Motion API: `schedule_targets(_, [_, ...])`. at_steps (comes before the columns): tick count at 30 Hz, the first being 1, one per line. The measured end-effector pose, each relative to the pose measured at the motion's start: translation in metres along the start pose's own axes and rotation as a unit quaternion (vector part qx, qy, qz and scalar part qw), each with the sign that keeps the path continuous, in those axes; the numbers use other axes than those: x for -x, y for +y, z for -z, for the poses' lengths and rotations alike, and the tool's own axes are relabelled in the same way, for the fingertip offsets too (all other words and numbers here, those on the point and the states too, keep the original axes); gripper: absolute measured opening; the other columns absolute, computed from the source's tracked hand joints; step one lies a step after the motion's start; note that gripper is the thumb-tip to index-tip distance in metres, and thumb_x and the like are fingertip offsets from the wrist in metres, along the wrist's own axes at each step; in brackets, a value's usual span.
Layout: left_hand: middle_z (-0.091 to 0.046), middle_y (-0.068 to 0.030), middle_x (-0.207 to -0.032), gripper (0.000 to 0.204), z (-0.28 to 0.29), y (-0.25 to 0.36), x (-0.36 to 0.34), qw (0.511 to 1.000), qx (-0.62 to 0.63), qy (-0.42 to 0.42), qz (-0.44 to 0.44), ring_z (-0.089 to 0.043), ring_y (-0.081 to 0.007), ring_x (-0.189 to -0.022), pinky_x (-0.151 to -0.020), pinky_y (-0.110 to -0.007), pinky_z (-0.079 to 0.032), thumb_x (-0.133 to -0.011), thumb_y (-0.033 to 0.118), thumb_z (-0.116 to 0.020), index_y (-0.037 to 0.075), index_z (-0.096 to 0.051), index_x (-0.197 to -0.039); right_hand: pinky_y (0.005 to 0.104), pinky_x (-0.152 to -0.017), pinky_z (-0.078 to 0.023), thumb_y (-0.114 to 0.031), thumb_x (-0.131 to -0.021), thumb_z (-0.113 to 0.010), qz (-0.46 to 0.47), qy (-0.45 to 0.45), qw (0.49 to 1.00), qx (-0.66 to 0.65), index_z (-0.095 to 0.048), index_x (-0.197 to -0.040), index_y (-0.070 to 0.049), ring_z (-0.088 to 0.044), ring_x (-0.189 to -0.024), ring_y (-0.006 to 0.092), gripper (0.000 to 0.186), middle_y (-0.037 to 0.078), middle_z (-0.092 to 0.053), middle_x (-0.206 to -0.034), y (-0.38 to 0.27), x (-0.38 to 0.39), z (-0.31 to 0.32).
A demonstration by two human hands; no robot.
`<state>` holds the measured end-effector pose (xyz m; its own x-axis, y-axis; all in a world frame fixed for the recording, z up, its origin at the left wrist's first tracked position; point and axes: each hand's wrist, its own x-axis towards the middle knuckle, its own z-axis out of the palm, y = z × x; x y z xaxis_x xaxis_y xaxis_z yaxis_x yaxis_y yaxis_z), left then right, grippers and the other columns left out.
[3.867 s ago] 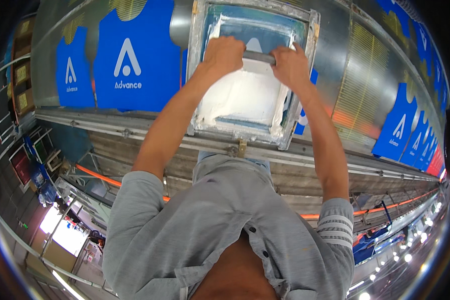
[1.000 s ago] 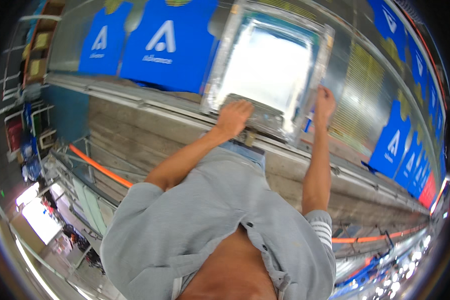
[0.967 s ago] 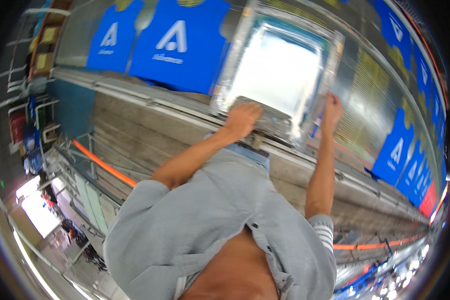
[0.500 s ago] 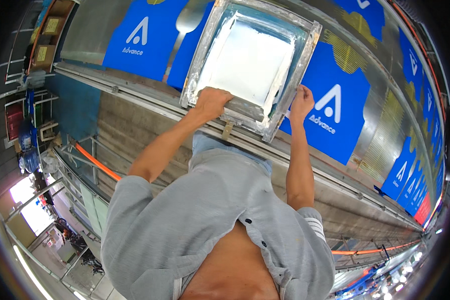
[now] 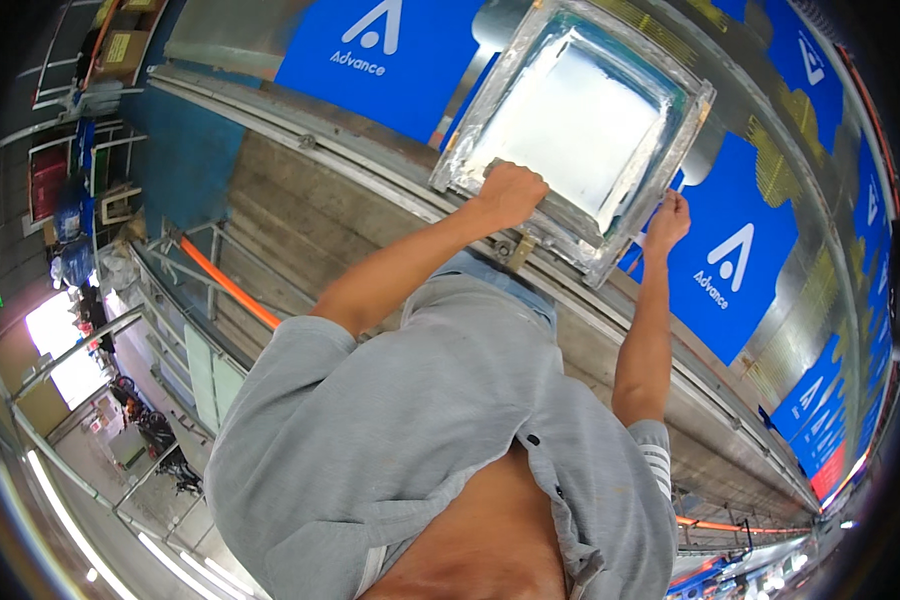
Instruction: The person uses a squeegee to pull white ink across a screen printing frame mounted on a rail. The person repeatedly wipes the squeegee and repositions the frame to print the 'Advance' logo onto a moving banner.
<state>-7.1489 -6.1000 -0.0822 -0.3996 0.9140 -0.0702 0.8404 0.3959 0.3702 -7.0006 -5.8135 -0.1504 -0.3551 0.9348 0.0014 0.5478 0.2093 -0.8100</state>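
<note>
A screen-printing frame (image 5: 698, 115) lies tilted in the picture over the long table, with white ink (image 5: 582, 120) spread across its mesh. My left hand (image 5: 515, 196) is closed over one end of a grey squeegee (image 5: 573, 218), which lies along the frame's near inner side. At the frame's right side is my right hand (image 5: 667, 224), its thumb and fingers pinched together at the edge; what they grip is hidden. Blue sheets with white printed marks lie on both sides, one on the left (image 5: 380, 80) and one on the right (image 5: 715, 290).
A metal rail (image 5: 310, 143) runs along the table's near edge, right in front of my body. More blue sheets (image 5: 815, 395) continue down the table to the right. An orange pipe (image 5: 230, 285) and metal racks stand at the left, with cardboard boxes (image 5: 125, 52) at upper left.
The whole view has swung, so frame, sheets and hands appear further right. Both hands keep about the same places on the frame.
</note>
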Motion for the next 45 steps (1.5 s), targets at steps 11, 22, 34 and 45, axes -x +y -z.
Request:
schedule_targets(11, [-0.072, -0.0172, -0.085, 0.023, 0.051, -0.004, -0.065, 0.988, -0.025, -0.140, 0.063, -0.071, -0.0357, -0.083, -0.073, -0.046, -0.055, -0.071, 0.005, -0.062, 0.008, -0.076, -0.089, 0.0438, -0.087, -0.051, -0.033, -0.094, -0.062, 0.250, -0.076, 0.955, 0.138, -0.075, -0.104, -0.011, -0.062, -0.108, 0.0311, 0.028, 0.016, -0.066, -0.111, -0.072, -0.003, 0.017])
schedule_targets(22, [-0.072, -0.0182, -0.085, 0.029, 0.097, -0.076, -0.265, 0.997, -0.064, -0.025, -0.017, -0.071, -0.0353, -0.085, -0.073, -0.046, -0.056, -0.070, 0.013, -0.064, 0.014, -0.078, -0.095, 0.0461, -0.079, -0.056, -0.011, -0.075, -0.058, 0.380, -0.262, 0.816, 0.347, -0.076, -0.099, -0.010, -0.070, -0.087, 0.0364, 0.030, 0.018, -0.072, -0.092, -0.172, -0.136, -0.055])
schedule_targets(34, [-0.071, -0.0196, -0.080, 0.018, 0.065, -0.055, -0.164, 0.997, -0.030, -0.065, 0.002, -0.071, -0.0368, -0.076, -0.068, -0.047, -0.056, -0.072, 0.010, -0.063, 0.009, -0.077, -0.083, 0.0479, -0.110, -0.039, -0.010, -0.076, -0.064, 0.374, -0.254, 0.824, 0.342, -0.074, -0.095, -0.009, -0.068, -0.088, 0.0292, 0.021, 0.012, -0.069, -0.090, -0.135, -0.029, -0.039])
schedule_targets(45, [-0.071, -0.0156, -0.078, 0.029, 0.050, -0.030, -0.056, 0.992, -0.034, -0.125, -0.005, -0.071, -0.0357, -0.076, -0.067, -0.046, -0.056, -0.072, 0.008, -0.062, 0.015, -0.078, -0.095, 0.0516, -0.108, -0.040, -0.014, -0.076, -0.068, 0.315, -0.328, 0.822, 0.342, -0.073, -0.096, -0.009, -0.068, -0.090, 0.0272, 0.021, 0.010, -0.068, -0.089, -0.123, 0.081, -0.002])
